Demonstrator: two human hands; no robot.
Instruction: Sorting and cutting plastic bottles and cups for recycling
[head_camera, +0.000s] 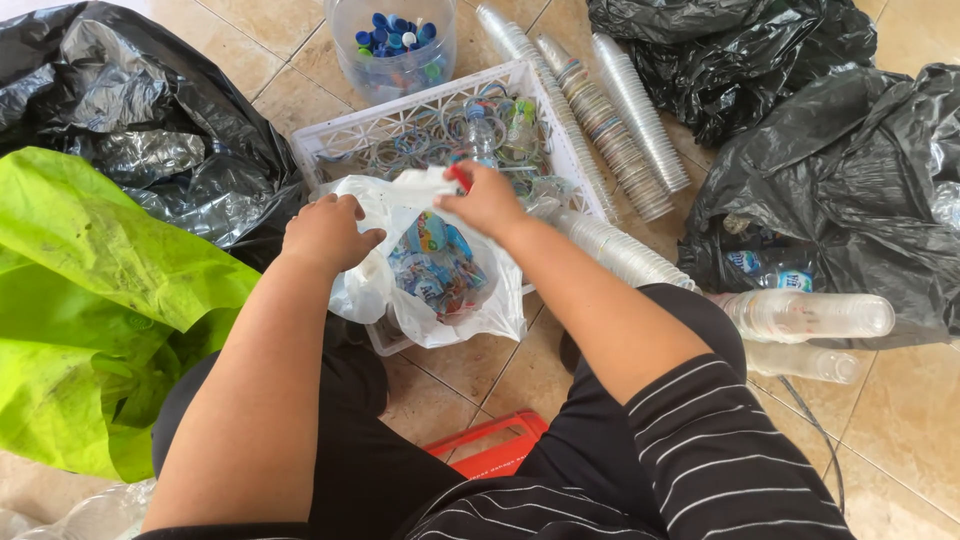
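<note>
Left hand (325, 232) grips the white plastic bag's (455, 310) rim open while right hand (487, 198) pinches a red cap (460, 178) above it, seemingly mid-sorting.

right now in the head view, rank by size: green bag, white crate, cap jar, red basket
1. green bag, though it lies nearer the camera, which inflates it
2. white crate, partly hidden by the white bag that both hands hold
3. cap jar, cut off by the frame top
4. red basket, mostly hidden, so unsure
</note>
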